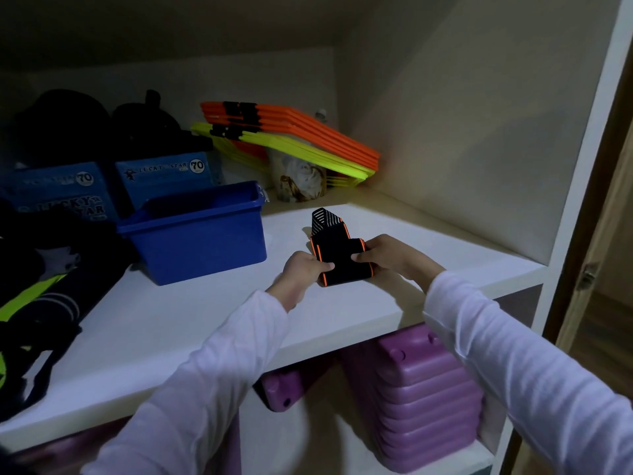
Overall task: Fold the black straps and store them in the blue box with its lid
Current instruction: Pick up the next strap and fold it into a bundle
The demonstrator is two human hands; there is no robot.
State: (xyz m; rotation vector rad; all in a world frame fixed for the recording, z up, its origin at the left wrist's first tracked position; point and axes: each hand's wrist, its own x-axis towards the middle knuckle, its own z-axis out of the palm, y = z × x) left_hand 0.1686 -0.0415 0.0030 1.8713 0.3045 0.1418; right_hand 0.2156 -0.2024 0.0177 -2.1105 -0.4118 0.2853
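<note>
A black strap with orange edging (pixel 337 255) lies folded on the white shelf (pixel 205 323), its striped end sticking up at the back. My left hand (pixel 303 270) pinches its left edge and my right hand (pixel 390 257) grips its right side, thumbs on top. The blue box (pixel 202 238) stands open to the left of the strap, about a hand's width away. I cannot see into it, and no lid is in view.
Orange and yellow flat hurdles (pixel 291 138) lean in the back corner over a patterned cup (pixel 299 180). Blue cartons (pixel 164 174) and dark bags sit at the back left. Dark clothing (pixel 41 303) covers the shelf's left end. Purple plastic blocks (pixel 421 395) fill the shelf below.
</note>
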